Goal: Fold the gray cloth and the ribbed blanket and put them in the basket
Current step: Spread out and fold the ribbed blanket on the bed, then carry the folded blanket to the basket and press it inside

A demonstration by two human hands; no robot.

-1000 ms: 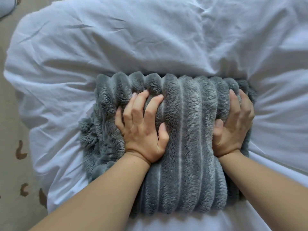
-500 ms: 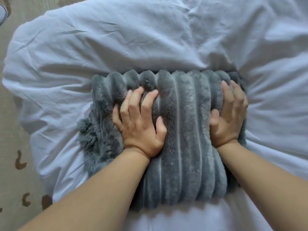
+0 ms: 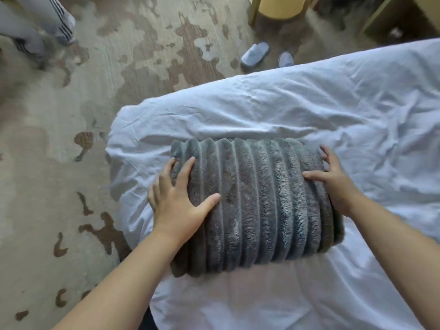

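The ribbed blanket (image 3: pixel 257 206) is a thick grey folded bundle lying on the white bed sheet (image 3: pixel 285 110), its ribs running away from me. My left hand (image 3: pixel 181 201) lies against the bundle's left end with straight, spread fingers and the thumb on top. My right hand (image 3: pixel 333 182) presses the right end, thumb laid across the top and fingers stretched along the far right edge. Neither the gray cloth nor the basket is in view.
The bed's corner ends to the left over a patterned beige carpet (image 3: pixel 71 115). Two pale slippers (image 3: pixel 254 53) sit on the floor beyond the bed. Another person's striped trouser legs (image 3: pixel 35 22) stand at top left. Wooden furniture (image 3: pixel 281 8) is at the top right.
Both hands stopped clutching the top of the blanket with curled fingers and moved out to its two ends with straighter fingers. My view lifted and now takes in the floor.
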